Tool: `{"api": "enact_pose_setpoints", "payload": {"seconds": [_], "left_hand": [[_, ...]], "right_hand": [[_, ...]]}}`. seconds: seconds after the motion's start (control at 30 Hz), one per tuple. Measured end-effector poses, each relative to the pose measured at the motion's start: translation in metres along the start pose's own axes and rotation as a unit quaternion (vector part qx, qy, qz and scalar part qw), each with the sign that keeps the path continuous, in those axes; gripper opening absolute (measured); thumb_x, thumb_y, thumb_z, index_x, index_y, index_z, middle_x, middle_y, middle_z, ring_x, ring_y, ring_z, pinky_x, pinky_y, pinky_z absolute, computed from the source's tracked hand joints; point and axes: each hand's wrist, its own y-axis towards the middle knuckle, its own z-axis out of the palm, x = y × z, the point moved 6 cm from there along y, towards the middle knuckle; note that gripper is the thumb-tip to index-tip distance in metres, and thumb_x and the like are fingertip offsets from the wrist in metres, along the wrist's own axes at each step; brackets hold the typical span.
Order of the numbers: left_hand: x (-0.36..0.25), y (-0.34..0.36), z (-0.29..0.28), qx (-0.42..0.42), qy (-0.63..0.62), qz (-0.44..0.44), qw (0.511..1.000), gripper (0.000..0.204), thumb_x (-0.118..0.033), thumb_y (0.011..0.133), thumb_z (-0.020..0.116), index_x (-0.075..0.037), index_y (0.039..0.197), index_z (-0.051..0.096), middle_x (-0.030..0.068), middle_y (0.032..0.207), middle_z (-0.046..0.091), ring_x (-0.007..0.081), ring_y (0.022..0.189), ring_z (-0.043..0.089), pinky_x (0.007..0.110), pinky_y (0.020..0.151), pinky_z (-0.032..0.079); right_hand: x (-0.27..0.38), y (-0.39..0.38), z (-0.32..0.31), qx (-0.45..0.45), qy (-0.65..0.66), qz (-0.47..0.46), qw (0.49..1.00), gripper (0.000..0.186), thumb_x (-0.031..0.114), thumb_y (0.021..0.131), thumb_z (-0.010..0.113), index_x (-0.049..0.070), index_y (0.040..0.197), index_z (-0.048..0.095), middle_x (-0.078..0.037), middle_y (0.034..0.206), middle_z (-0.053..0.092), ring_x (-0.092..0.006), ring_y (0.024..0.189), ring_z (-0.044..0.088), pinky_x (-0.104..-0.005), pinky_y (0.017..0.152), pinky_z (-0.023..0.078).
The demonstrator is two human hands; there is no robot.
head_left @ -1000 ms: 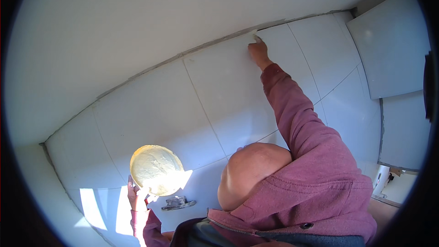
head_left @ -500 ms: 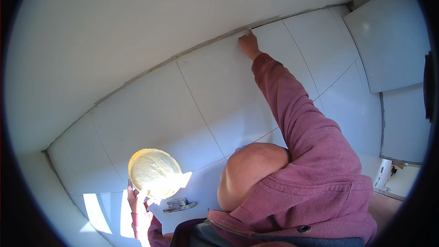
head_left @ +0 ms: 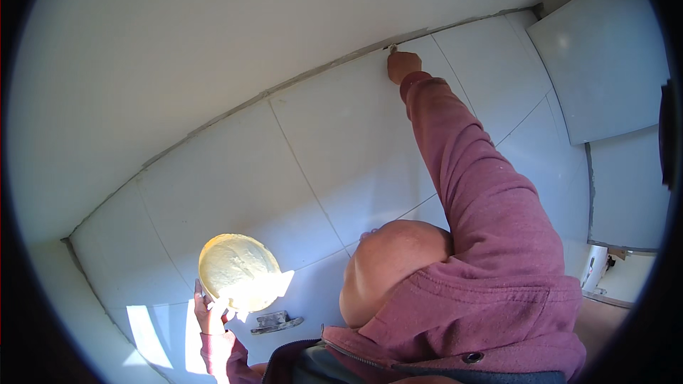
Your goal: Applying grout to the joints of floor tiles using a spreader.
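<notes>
1. tiles (head_left: pixel 341 149), large, white and glossy, cover the wall in front of us; thin grey joints run between them, and a rough grey seam (head_left: pixel 306 78) marks where the top row meets the plain matt white surface above.
2. our right hand (head_left: pixel 403 65) reaches up on a long maroon sleeve (head_left: pixel 484 199) of soft knit cloth and presses at that seam; its fingers are curled around something small and pale at the tip, too small for us to tell what it is.
3. our left hand (head_left: pixel 210 311) is clenched on the rim of a round bowl (head_left: pixel 238 270), held low and to the left, close to the wall; the bowl is filled with a pale yellowish, grainy paste.
4. a small grey metal fitting (head_left: pixel 276 322) sits on the tile just right of the left hand, below the bowl.
5. a bright patch of sunlight (head_left: pixel 153 334) falls across the lower left tiles and over the bowl's edge.
6. at the right, a flat white panel (head_left: pixel 605 57) meets the tiled wall at a corner; a small white object (head_left: pixel 592 268) stands low beside it, too blurred for us to identify.
</notes>
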Motion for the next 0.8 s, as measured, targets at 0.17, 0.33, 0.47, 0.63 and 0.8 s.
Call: {"api": "enact_pose_setpoints", "payload": {"seconds": [0.17, 0.33, 0.47, 0.63, 0.8], "left_hand": [[0.015, 0.015, -0.011, -0.019, -0.005, 0.062, 0.998, 0.076, -0.001, 0.07, 0.059, -0.008, 0.135, 0.022, 0.0122, 0.098, 0.055, 0.0196, 0.067, 0.061, 0.022, 0.041, 0.048], [0.011, 0.009, -0.008, -0.009, 0.041, 0.047, 0.998, 0.076, -0.002, 0.069, 0.06, -0.009, 0.135, 0.023, 0.0123, 0.102, 0.055, 0.0203, 0.076, 0.062, 0.023, 0.044, 0.051], [0.001, -0.001, 0.0, -0.024, -0.036, 0.017, 0.999, 0.078, 0.001, 0.066, 0.061, -0.005, 0.135, 0.025, 0.0111, 0.102, 0.054, 0.0191, 0.081, 0.058, 0.025, 0.056, 0.05], [-0.007, -0.002, 0.003, -0.01, 0.037, 0.001, 0.999, 0.076, 0.003, 0.066, 0.059, -0.003, 0.134, 0.025, 0.0112, 0.102, 0.054, 0.017, 0.077, 0.058, 0.025, 0.056, 0.049], [-0.003, 0.003, 0.001, -0.013, 0.003, 0.027, 1.0, 0.076, 0.002, 0.067, 0.06, -0.004, 0.134, 0.025, 0.0103, 0.099, 0.055, 0.0138, 0.067, 0.056, 0.022, 0.047, 0.044]], "right_hand": [[-0.006, -0.014, -0.022, -0.082, 0.084, 0.014, 0.993, 0.031, 0.011, 0.071, 0.047, 0.005, 0.099, 0.059, -0.017, 0.076, 0.063, -0.0293, 0.07, 0.062, -0.0372, 0.061, 0.049], [-0.002, -0.013, 0.016, 0.061, 0.553, 0.221, 0.801, 0.045, 0.013, 0.07, 0.047, 0.003, 0.113, 0.053, -0.019, 0.092, 0.062, -0.0289, 0.088, 0.06, -0.0382, 0.074, 0.048], [0.007, -0.012, -0.01, -0.001, 0.24, 0.131, 0.962, 0.044, 0.013, 0.07, 0.046, 0.003, 0.112, 0.054, -0.02, 0.096, 0.06, -0.0301, 0.091, 0.058, -0.0394, 0.079, 0.046], [-0.023, -0.012, -0.026, -0.15, 0.304, 0.144, 0.93, 0.032, 0.014, 0.072, 0.046, 0.0, 0.096, 0.06, -0.02, 0.092, 0.061, -0.0308, 0.089, 0.059, -0.0398, 0.077, 0.047], [-0.007, 0.007, 0.031, 0.12, 0.456, 0.147, 0.87, 0.019, 0.01, 0.071, 0.045, -0.002, 0.072, 0.06, -0.02, 0.075, 0.062, -0.0265, 0.07, 0.062, -0.0342, 0.063, 0.049]]}}
